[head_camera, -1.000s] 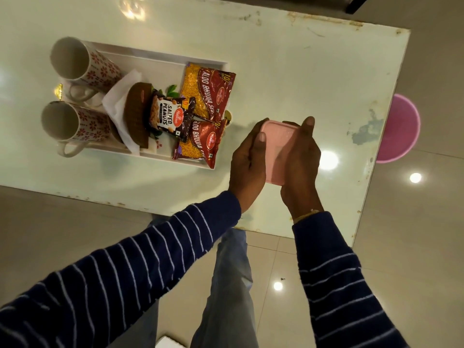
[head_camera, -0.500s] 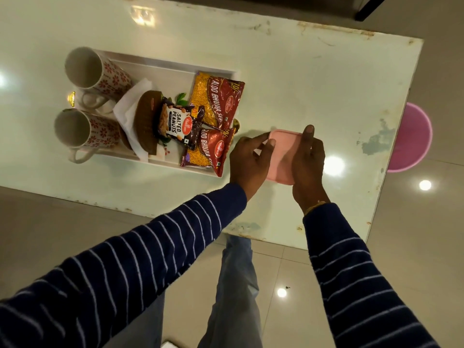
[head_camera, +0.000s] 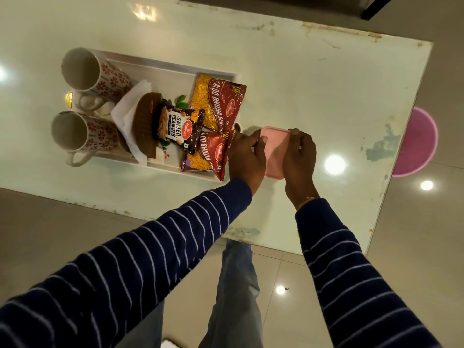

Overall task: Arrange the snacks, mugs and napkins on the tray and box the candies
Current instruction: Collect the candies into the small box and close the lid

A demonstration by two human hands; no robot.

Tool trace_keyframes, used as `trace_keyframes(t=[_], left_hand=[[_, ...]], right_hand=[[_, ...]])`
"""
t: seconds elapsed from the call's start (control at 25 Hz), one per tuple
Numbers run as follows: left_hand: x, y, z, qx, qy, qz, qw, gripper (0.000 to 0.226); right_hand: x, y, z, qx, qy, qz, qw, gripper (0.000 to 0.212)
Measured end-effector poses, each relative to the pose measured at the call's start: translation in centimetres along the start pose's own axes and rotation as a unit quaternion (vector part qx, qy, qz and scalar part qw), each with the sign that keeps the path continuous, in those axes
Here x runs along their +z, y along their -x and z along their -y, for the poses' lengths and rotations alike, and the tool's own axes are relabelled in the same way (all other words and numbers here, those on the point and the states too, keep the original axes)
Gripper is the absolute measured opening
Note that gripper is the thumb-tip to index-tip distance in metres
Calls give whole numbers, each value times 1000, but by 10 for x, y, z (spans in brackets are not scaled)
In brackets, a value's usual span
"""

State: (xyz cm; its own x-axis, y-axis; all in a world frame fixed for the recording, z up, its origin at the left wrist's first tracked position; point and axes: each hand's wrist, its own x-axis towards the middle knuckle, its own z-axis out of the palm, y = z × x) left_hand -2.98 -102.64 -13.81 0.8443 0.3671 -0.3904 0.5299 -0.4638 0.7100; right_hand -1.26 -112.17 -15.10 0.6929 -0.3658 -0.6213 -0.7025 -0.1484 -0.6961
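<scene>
While both hands work at it, this is how the box looks from where I stand:

Pink box [head_camera: 275, 149]: a small, rounded-corner plastic container lying on the table [head_camera: 313, 84], just beside the near right corner of the tray [head_camera: 160, 69]. I would judge it light, stiff and a little slick, with a lid that may flex under pressure. Whether the candies are inside cannot be seen.

Where to hold: by the two long edges, with fingertips on the rim, since the smooth top offers little purchase.

Left hand [head_camera: 247, 159]: curled around the box's left edge, thumb on top near the far corner, fingers mostly closed on the side.

Right hand [head_camera: 298, 159]: arched over the right edge, fingertips at the far corner, palm covering that side; the fingers are bent close and hold only the box.

Tray contents: two floral mugs [head_camera: 93, 76] lying toward the left, a white napkin [head_camera: 125, 111] under a brown woven holder [head_camera: 147, 121], a peanut packet [head_camera: 175, 124] and two red bhujia packets [head_camera: 218, 104].

Risk: the left wrist sits very close to the nearer bhujia packet and could nudge it.
</scene>
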Motion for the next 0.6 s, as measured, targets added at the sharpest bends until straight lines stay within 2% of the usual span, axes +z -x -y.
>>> trace_keyframes(t=[0.24, 0.32, 0.6], left_hand=[[2, -2, -1, 8, -41, -6, 999, 28], [1, -2, -4, -11, -46, 6, 999, 28], [-30, -1, -17, 12, -109, 49, 993, 37]], right_hand=[[2, 1, 0, 16, -49, -26, 998, 25], [1, 1, 0, 11, -36, -51, 998, 27], [-7, 12, 7, -14, -3, -32, 999, 28]])
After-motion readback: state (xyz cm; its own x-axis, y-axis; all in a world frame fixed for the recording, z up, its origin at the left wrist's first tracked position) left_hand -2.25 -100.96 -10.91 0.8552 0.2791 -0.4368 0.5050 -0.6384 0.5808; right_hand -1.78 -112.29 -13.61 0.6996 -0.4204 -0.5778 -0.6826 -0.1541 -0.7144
